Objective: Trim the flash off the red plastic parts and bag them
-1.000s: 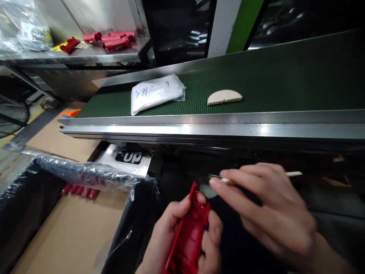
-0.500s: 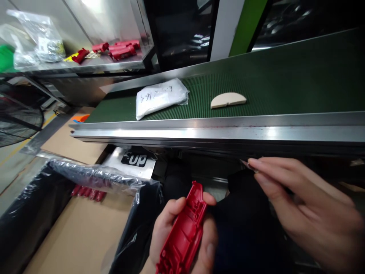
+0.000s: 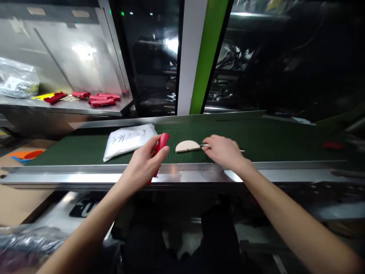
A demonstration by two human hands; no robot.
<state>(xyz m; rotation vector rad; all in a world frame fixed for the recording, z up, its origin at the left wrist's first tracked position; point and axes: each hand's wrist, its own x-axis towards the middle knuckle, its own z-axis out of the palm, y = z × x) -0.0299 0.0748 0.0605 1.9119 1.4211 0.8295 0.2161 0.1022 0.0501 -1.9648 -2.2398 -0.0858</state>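
I see the metal rail [image 3: 196,176] in front; over it, my left hand [image 3: 144,161] has its fingers clamped on a red plastic part [image 3: 162,142], while my right hand [image 3: 224,150] pinches a slim tool [image 3: 205,145] between its fingers above the green belt [image 3: 279,146], its tip just beside the pale half-disc [image 3: 187,145]; a white packet [image 3: 125,141] lies to the left, and farther off red pieces [image 3: 102,102] rest on a metal tabletop [image 3: 124,104]

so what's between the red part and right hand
The head view shows a pale half-round block on the green belt, plus the thin tool's tip.
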